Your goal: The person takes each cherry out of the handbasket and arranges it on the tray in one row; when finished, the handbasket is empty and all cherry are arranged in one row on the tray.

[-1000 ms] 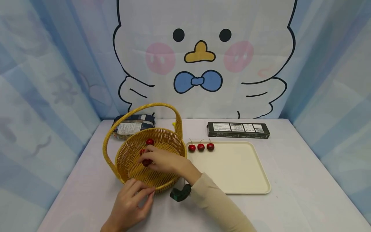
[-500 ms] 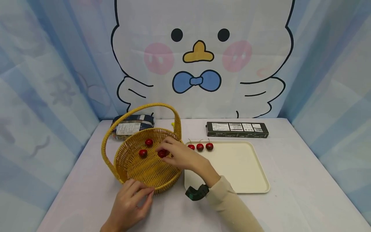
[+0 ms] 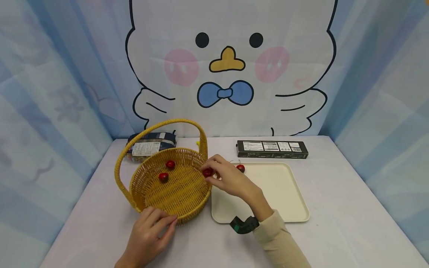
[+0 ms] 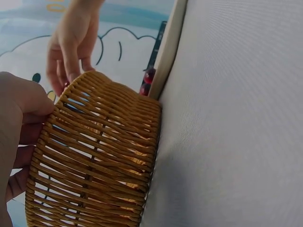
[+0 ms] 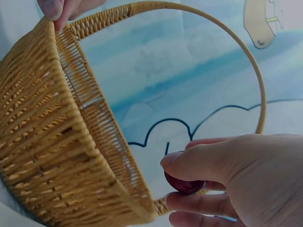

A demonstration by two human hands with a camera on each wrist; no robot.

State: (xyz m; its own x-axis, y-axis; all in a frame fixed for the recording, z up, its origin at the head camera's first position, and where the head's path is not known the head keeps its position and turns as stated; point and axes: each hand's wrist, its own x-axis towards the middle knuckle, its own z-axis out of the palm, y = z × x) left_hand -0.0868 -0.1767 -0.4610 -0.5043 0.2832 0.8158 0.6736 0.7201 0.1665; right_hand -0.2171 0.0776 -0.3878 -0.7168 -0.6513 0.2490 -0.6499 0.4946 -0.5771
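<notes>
My right hand (image 3: 232, 180) pinches a dark red cherry (image 3: 207, 172) between thumb and fingers, at the right rim of the yellow woven basket (image 3: 175, 193). The right wrist view shows the held cherry (image 5: 184, 185) under the thumb. With its fingertips my left hand (image 3: 147, 236) holds the basket's near rim; in the left wrist view the thumb and fingers lie on either side of that rim. Two cherries lie inside the basket, a farther cherry (image 3: 170, 164) and a nearer cherry (image 3: 163, 177). One cherry (image 3: 240, 168) shows at the tray's back edge, beside the right hand.
A cream tray (image 3: 264, 193) stands right of the basket. Behind it lies a long black box (image 3: 272, 149) with white labels. A dark blue packet (image 3: 147, 147) sits behind the basket, whose tall handle (image 3: 177, 121) arches overhead. Curtains surround the white table (image 3: 335, 208).
The right hand has lifted a cherry from inside the basket and carried it right to the rim, now covering part of the tray's cherry row. The left hand stays at the near rim.
</notes>
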